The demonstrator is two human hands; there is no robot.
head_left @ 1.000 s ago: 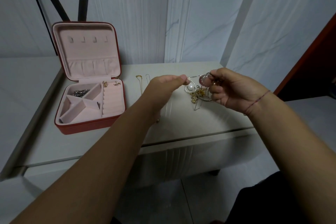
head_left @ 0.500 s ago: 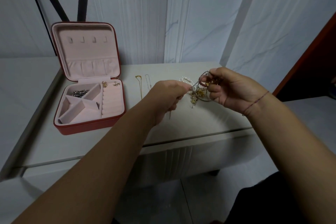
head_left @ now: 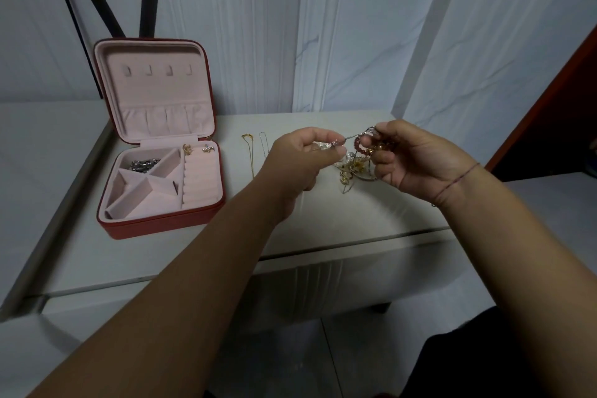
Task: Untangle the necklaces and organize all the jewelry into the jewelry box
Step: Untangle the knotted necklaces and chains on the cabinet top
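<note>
Pinching thin chain (head_left: 349,138) in left hand (head_left: 302,158) fingertips, holding it taut toward right hand (head_left: 416,161). Curling right fingers round tangled necklaces (head_left: 353,168) (gold bits dangling) over table (head_left: 355,213). Leaving gold necklace (head_left: 250,155), silver necklace (head_left: 264,144) flat beyond, between hands and open jewelry box (head_left: 155,224) sitting far left.

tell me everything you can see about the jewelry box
The jewelry box is square, red outside, with a pink velvet-like lining inside. It sits on the table, towards its left side, otherwise untouched. Its lid stands open, showing four small hooks and a pocket. Silver pieces lie in one triangular compartment; two earrings rest above the ring rolls.
</note>
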